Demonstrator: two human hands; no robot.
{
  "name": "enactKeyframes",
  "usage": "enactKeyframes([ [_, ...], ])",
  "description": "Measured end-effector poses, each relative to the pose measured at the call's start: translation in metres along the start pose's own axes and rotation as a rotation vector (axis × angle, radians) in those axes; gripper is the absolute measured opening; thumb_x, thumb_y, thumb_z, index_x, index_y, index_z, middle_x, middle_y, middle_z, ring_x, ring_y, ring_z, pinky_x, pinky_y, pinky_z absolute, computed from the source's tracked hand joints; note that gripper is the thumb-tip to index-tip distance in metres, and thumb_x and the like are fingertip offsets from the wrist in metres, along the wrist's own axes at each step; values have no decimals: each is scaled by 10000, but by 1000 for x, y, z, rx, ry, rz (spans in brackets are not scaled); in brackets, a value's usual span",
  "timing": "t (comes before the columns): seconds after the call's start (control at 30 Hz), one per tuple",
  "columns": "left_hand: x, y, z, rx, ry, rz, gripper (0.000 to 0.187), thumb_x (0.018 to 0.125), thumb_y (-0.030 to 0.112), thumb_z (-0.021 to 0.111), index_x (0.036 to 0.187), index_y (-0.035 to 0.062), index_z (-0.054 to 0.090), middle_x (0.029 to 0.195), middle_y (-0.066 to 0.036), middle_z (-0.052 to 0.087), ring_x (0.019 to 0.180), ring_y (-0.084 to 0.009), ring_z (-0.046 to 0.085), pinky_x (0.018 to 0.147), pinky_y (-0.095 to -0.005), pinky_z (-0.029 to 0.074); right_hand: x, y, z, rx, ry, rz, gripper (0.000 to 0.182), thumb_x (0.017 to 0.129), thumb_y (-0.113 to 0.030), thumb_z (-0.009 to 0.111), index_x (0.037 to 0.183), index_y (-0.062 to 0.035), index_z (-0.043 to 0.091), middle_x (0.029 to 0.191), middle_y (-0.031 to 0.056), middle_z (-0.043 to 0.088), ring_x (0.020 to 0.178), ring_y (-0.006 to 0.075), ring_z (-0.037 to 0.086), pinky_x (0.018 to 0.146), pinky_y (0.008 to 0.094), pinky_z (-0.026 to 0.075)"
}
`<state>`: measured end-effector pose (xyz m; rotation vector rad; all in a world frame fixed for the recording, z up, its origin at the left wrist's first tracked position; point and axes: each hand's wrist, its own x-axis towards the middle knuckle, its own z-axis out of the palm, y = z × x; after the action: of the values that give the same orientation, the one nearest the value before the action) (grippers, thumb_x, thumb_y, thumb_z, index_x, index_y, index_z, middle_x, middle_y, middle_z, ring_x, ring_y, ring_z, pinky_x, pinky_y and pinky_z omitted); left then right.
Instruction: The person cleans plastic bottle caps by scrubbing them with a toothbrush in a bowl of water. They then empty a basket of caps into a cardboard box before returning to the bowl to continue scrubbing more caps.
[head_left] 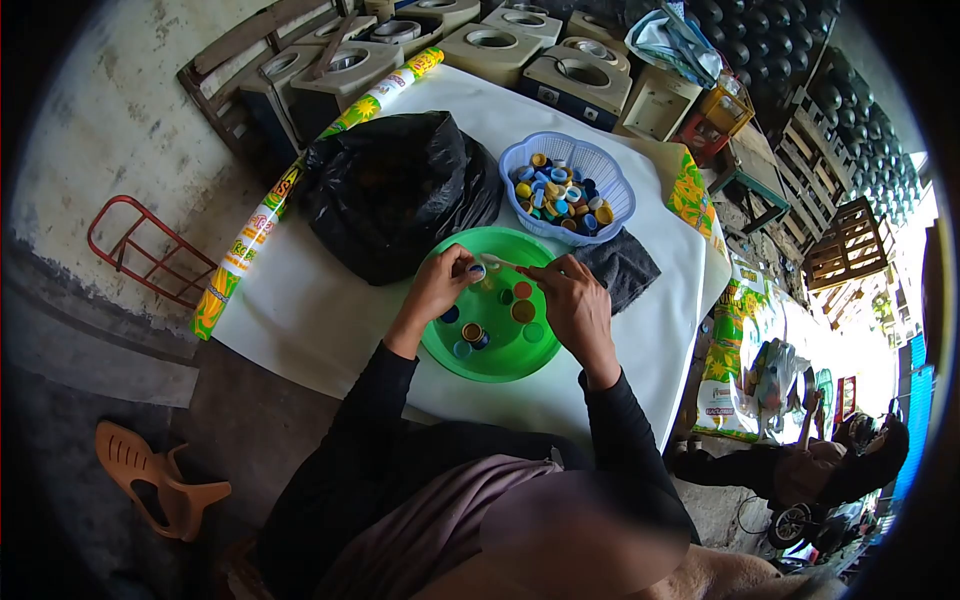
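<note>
Over the green basin [490, 372], my left hand [440, 285] pinches a small bottle cap [476, 270] with a dark rim. My right hand [578, 310] grips what looks like a toothbrush [497, 260], its white head pointing at the cap and almost touching it. Several loose caps lie in the basin, among them a gold cap [523, 311], a red cap [523, 290] and a green cap [534, 332]. Behind the basin stands a blue basket [515, 158] filled with caps of many colours. The right fingers hide most of the brush handle.
A black plastic bag [400, 190] sits left of the basket on the white table cover [310, 320]. A dark cloth [622, 270] lies at the right. Old appliance casings [490, 45] line the back. An orange chair [165, 480] is at lower left; another person [810, 465] is at right.
</note>
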<state>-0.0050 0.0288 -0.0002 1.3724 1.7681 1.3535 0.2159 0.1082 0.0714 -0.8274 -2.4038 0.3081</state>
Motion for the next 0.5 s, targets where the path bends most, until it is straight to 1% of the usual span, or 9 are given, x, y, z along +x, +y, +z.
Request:
enactKeyframes([
  [0.03,0,0,1,10,14,5,202,871,76,753,979,-15,608,790,-76,668,732,-136,662,647,-294,503,-1,4,5,-40,-33,-13,300,822,-49,627,1010,-209,797,883,30,637,831,248,637,664,377,525],
  [0.1,0,2,2,-1,-9,-60,189,872,65,744,981,-19,614,800,-82,676,749,-154,680,653,-302,517,-4,17,16,-119,-98,-42,314,810,-47,632,1016,-216,797,878,32,634,829,256,631,666,381,524],
  [0.13,0,3,2,-6,-18,-92,182,872,60,739,981,-21,618,806,-85,680,758,-163,688,656,-307,524,-6,20,19,-94,-152,-61,332,798,-45,635,1023,-228,797,887,34,632,832,264,626,665,384,524],
  [0.23,1,1,2,21,25,31,188,868,40,727,1001,-29,613,813,-93,684,776,-181,705,669,-317,542,-5,11,16,-62,-46,-49,327,805,-43,636,1025,-224,797,906,33,634,836,258,630,662,385,524],
  [0.33,-3,10,1,31,50,29,183,859,21,722,1010,-30,633,837,-97,691,770,-180,702,684,-315,547,-1,-6,0,43,-7,5,322,809,-41,642,1028,-221,796,921,29,636,836,249,632,662,384,525],
  [0.43,-3,6,1,39,13,1,169,859,29,723,1011,-17,665,870,-99,699,773,-169,701,686,-310,541,-3,3,6,-21,-11,-14,310,819,-42,644,1025,-217,797,921,28,638,843,238,634,659,384,527],
  [0.5,-3,7,1,35,30,35,166,856,37,726,1009,-8,682,879,-103,699,765,-175,696,690,-319,533,-3,8,9,-56,10,-8,311,810,-40,644,1015,-216,798,916,30,636,837,240,632,665,382,526],
])
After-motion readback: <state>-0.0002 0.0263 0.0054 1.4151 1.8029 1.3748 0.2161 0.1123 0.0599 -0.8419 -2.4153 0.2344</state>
